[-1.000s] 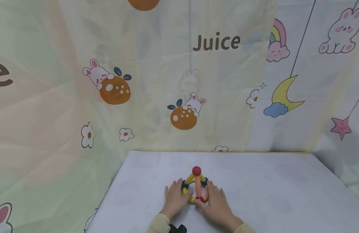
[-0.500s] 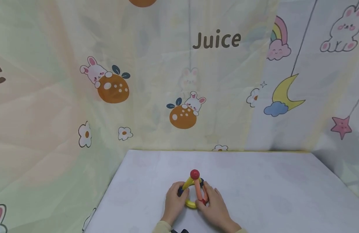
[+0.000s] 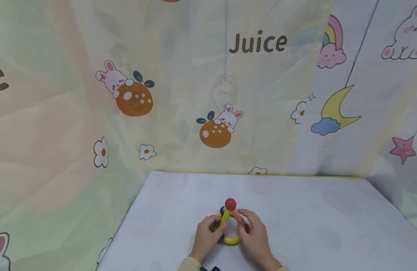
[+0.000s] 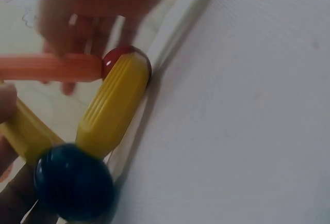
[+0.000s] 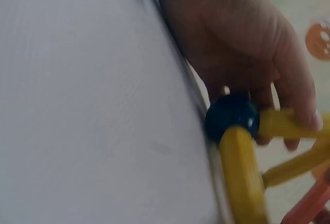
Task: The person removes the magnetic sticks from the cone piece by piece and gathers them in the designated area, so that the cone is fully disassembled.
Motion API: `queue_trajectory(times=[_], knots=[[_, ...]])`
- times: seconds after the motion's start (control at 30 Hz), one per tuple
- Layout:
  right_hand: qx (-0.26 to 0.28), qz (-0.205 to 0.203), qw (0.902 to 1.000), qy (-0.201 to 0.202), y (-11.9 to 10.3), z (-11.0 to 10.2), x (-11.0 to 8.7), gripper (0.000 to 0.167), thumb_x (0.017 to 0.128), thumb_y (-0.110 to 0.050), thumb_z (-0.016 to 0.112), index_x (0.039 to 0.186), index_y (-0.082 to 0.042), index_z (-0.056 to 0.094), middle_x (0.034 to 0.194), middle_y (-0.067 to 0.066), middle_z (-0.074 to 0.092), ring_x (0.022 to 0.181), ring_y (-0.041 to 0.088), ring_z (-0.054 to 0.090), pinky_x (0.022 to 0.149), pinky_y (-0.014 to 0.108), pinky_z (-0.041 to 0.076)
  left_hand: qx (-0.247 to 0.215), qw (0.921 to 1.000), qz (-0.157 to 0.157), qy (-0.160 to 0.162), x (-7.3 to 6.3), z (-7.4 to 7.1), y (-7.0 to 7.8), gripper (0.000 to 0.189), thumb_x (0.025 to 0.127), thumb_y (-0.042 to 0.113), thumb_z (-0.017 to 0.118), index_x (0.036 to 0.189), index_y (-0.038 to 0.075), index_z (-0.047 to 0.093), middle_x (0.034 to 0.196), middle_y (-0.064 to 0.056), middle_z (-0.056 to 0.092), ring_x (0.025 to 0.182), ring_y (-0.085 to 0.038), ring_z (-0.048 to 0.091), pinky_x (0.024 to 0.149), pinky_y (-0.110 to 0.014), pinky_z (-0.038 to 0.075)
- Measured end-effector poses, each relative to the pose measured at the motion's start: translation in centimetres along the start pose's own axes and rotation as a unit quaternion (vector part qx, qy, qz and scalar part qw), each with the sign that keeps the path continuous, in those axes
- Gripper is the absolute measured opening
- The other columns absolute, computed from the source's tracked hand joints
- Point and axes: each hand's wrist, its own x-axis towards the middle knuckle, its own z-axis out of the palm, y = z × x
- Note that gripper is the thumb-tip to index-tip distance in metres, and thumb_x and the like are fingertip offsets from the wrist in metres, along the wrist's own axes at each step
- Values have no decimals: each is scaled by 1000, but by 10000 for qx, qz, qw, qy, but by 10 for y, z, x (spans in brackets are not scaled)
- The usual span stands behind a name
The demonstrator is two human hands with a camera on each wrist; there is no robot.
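– Pointing which way?
– Upward, like a small tent: a toy frame of rods, topped by a red ball. From there, down leftward along a yellow rod, down rightward along a pink rod
– And the long axis?
– Clear for each slanting rod; for the whole, hard to tell
– Lying where, against the hands?
– Between both, over the near part of the bench; resting or lifted, cannot tell. Pinched by the yellow rod in the left grip, held by the pink rod, near its lower end, in the right grip
– Anything extra from the wrists?
– From both, a blue ball at the yellow rod's foot, mostly covered in the head view. From the left wrist, also a yellow bar between blue ball and lower red ball. Only from the head, the topmost ball
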Motion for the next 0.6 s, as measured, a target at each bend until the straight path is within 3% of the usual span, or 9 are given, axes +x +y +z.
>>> queue_trajectory(times=[0.13, 0.23, 0.33, 0.6], knots=[[280, -520, 9978, 295, -23, -7, 7, 43, 81, -6, 78, 118, -20, 65, 108, -10, 64, 83, 14, 54, 65, 27, 50, -187, 9991, 112, -356, -1, 0, 0, 21, 87, 37, 73, 101, 22, 74, 91, 12, 68, 86, -6, 57, 77, -24, 47], [377, -689, 9963, 341, -36, -10, 12, 48, 77, -9, 83, 120, -21, 65, 100, -10, 62, 71, 13, 50, 55, 22, 44, -331, 9976, 297, -526, -2, 0, 0, 23, 87, 37, 73, 103, 20, 75, 90, 10, 70, 84, -7, 58, 75, -23, 48], [377, -659, 9965, 348, -43, -11, 16, 48, 75, -9, 85, 117, -22, 67, 93, -10, 61, 66, 12, 49, 54, 19, 43, -396, 9965, 460, -571, -3, 1, 0, 23, 86, 33, 74, 103, 18, 75, 89, 9, 71, 82, -6, 58, 72, -23, 49], [225, -565, 9971, 450, -46, -13, 20, 44, 70, -8, 87, 110, -17, 72, 83, -7, 60, 64, 10, 48, 53, 20, 41, -311, 9971, 485, -492, -2, 1, 0, 20, 87, 32, 74, 102, 19, 75, 88, 10, 68, 81, -6, 56, 71, -22, 48]])
